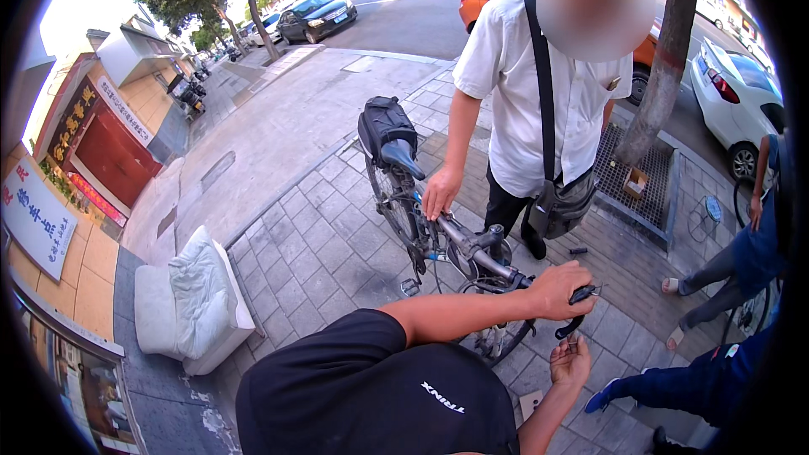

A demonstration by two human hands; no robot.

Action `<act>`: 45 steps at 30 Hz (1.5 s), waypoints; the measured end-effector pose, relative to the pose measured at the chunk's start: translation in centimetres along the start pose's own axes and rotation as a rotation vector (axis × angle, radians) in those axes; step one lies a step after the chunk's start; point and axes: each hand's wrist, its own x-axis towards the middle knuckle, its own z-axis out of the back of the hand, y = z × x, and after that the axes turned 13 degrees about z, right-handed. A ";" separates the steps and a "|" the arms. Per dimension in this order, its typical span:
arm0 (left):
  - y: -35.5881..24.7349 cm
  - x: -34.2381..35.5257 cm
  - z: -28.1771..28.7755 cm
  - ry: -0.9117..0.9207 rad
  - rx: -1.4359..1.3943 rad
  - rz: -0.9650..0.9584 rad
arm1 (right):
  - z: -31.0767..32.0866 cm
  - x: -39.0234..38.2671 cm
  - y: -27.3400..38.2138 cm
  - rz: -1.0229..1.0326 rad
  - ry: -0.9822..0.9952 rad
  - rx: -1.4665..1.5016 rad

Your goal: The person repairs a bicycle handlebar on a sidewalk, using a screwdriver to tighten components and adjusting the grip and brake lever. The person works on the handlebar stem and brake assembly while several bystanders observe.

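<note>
A bicycle stands upright in front of me. Around the near end of its handlebar (501,270), close to a black brake lever (566,330), my left hand (558,291) is closed. Just below the lever is my right hand (570,364), palm up, its fingertips pinched together; what they hold is too small to make out. A dark part with a thin metallic tip (583,293) juts out past my left hand. Across the bicycle, a person in a white shirt (527,84) rests a hand (442,192) on the frame near the saddle (402,158).
Behind the saddle sits a black rack bag (386,122). A pale padded armchair (198,299) stands at the left by the wall. On the right are a tree trunk (661,67) in a metal grate (649,190), another bicycle and other people. A small black cylinder (578,250) lies on the paving.
</note>
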 end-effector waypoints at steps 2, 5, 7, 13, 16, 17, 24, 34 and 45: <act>0.0 -0.1 0.0 0.004 0.001 0.000 | 1.2 0.4 0.3 -0.025 0.033 -0.007; -0.1 -0.1 0.1 0.000 -0.003 -0.005 | 2.6 2.0 0.4 0.028 -0.007 0.028; 0.1 -0.1 0.0 -0.003 -0.004 -0.002 | 3.2 3.2 0.3 0.111 -0.034 0.133; 0.1 -0.3 0.1 -0.002 0.007 0.008 | 3.1 2.6 -0.7 0.166 0.259 0.241; -0.1 -0.2 0.2 0.004 -0.006 0.004 | 2.7 0.8 -2.2 0.091 0.474 0.194; -0.1 -0.2 0.2 0.005 -0.007 0.003 | 2.1 0.3 -2.7 0.141 0.484 0.109; -0.1 -0.2 0.3 0.032 -0.029 0.017 | 2.1 2.4 -5.5 0.599 0.441 -0.342; 0.5 -0.2 -0.1 0.027 -0.017 0.004 | -1.4 0.1 -4.3 1.299 0.359 -1.217; 0.4 -0.3 0.9 0.079 -0.139 -0.015 | 0.3 -1.9 -3.8 1.250 -0.151 -1.128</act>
